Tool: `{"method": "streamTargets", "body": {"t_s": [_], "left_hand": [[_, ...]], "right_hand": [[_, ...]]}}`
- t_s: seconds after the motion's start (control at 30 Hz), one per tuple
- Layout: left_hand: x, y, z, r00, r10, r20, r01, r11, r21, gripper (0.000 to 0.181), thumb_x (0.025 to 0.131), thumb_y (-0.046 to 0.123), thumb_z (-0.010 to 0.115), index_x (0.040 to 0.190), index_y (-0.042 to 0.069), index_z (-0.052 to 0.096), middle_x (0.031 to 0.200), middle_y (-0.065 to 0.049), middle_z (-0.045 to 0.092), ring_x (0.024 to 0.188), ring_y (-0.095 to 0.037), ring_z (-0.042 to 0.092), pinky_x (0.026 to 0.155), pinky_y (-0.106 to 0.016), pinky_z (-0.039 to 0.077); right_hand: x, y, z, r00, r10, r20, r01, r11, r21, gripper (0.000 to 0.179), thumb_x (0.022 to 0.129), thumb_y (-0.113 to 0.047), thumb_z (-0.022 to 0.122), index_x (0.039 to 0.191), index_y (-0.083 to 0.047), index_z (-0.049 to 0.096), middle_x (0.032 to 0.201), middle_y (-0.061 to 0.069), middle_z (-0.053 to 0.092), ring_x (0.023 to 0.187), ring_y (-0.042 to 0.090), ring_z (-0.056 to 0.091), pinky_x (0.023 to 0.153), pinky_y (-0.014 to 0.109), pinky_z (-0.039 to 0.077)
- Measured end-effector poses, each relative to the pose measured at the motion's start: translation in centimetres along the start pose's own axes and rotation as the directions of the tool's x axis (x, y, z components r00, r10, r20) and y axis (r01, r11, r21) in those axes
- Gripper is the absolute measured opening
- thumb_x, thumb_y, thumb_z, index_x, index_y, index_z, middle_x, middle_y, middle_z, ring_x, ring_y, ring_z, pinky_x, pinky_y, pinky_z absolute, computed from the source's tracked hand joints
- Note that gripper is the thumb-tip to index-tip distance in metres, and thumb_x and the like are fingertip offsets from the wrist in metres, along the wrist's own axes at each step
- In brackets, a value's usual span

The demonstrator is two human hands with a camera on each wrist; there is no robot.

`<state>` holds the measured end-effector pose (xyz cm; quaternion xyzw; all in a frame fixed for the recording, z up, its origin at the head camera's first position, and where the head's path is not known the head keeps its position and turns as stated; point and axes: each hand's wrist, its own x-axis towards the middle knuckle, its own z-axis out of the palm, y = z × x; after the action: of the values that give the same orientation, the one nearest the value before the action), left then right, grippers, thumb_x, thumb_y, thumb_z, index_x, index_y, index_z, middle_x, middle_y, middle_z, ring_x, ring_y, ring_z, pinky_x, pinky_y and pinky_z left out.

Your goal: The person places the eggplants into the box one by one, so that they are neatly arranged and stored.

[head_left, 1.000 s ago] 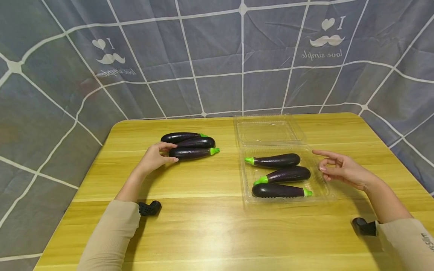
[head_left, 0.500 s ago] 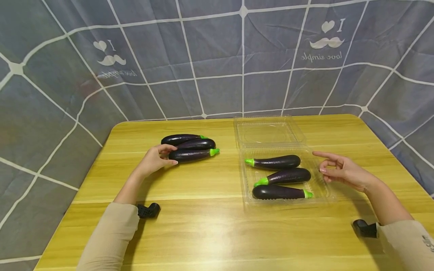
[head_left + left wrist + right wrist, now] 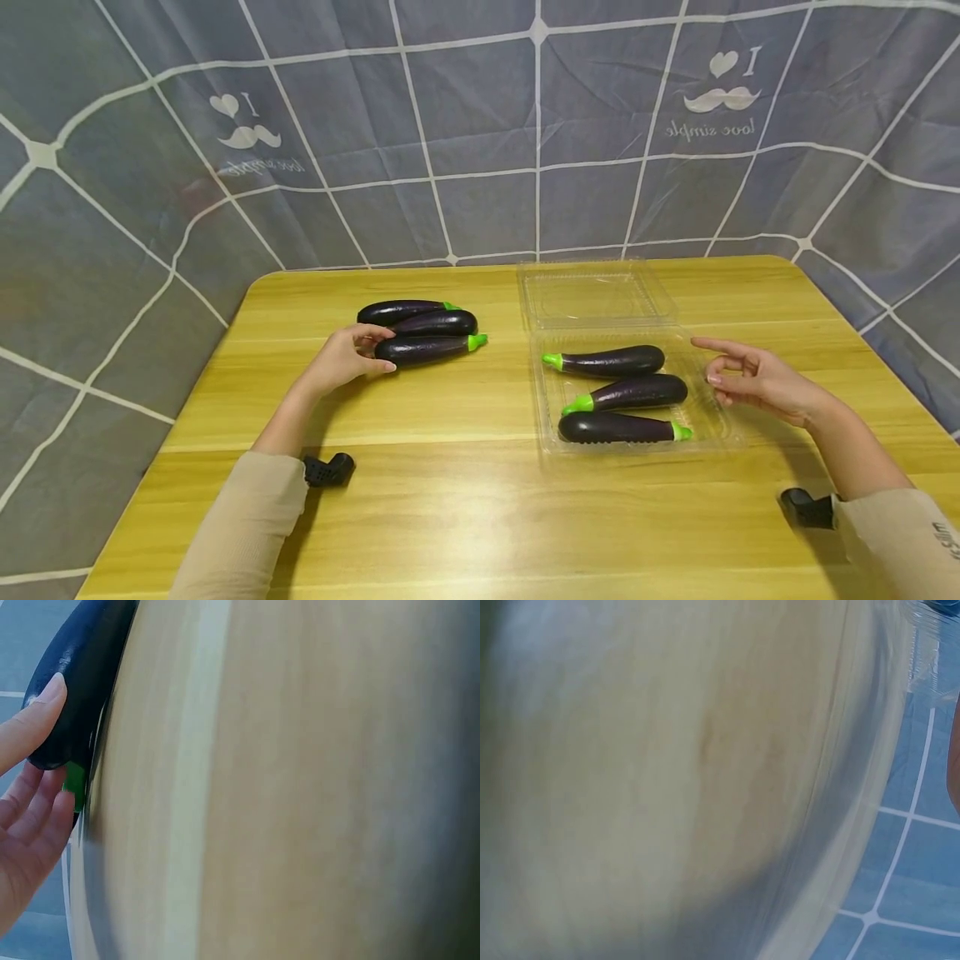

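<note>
At the blunt end of the nearest eggplant (image 3: 423,350) in the left-hand group, my left hand (image 3: 341,360) pinches it between thumb and fingers. The left wrist view shows the thumb lying on that dark eggplant (image 3: 79,690), fingers at its end. Behind it lie two more eggplants, the middle one (image 3: 442,322) and the far one (image 3: 397,312). My right hand (image 3: 761,385) hovers by the right rim of a clear plastic clamshell box (image 3: 705,429), index finger extended, the other fingers loosely bent and holding nothing. Whether it touches the rim, I cannot tell.
Inside the box's base lie three eggplants: far (image 3: 615,362), middle (image 3: 637,392) and near (image 3: 615,427). The box lid (image 3: 592,296) is folded back flat behind it. A grey tiled-pattern curtain (image 3: 487,125) borders the wooden table (image 3: 450,517) at its back and sides.
The head view has tipped slightly, so everything sits a little lower in it. Both hands and all the eggplants keep practically the same places.
</note>
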<state>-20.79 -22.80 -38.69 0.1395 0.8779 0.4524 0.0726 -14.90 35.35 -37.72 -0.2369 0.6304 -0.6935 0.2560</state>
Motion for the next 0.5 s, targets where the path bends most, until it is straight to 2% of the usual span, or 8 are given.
{"method": "streamTargets", "body": {"t_s": [0.13,0.3,0.5], "left_hand": [[-0.01,-0.21,0.06,1.000,-0.001,0.001,0.001,0.999,-0.035,0.047,0.075,0.013,0.079,0.118,0.003,0.061,0.124,-0.016,0.052,0.110,-0.030,0.047,0.094,-0.044,0.043],[-0.16,-0.07,-0.06,0.999,-0.034,0.001,0.034,0.997,-0.075,0.049,0.075,0.014,0.079,0.119,0.002,0.060,0.128,-0.016,0.050,0.114,-0.032,0.045,0.098,-0.045,0.041],[-0.08,-0.01,-0.22,0.998,-0.061,-0.007,0.060,0.993,-0.102,0.050,0.075,0.016,0.079,0.120,0.003,0.060,0.129,-0.014,0.049,0.117,-0.032,0.044,0.097,-0.045,0.041]], "right_hand": [[-0.04,0.14,-0.12,1.000,0.006,-0.002,-0.006,1.000,-0.004,0.055,0.095,0.012,0.036,0.144,-0.012,0.033,0.098,0.005,0.059,0.076,0.011,0.058,0.066,0.026,0.052],[0.05,0.08,-0.05,1.000,0.021,-0.016,-0.021,1.000,-0.012,0.054,0.095,0.012,0.037,0.144,-0.012,0.034,0.097,0.006,0.058,0.075,0.011,0.058,0.065,0.025,0.052],[0.10,-0.14,0.02,0.999,0.024,-0.025,-0.024,0.999,-0.024,0.054,0.095,0.011,0.038,0.143,-0.014,0.036,0.096,0.006,0.058,0.073,0.012,0.058,0.064,0.026,0.052]]}}
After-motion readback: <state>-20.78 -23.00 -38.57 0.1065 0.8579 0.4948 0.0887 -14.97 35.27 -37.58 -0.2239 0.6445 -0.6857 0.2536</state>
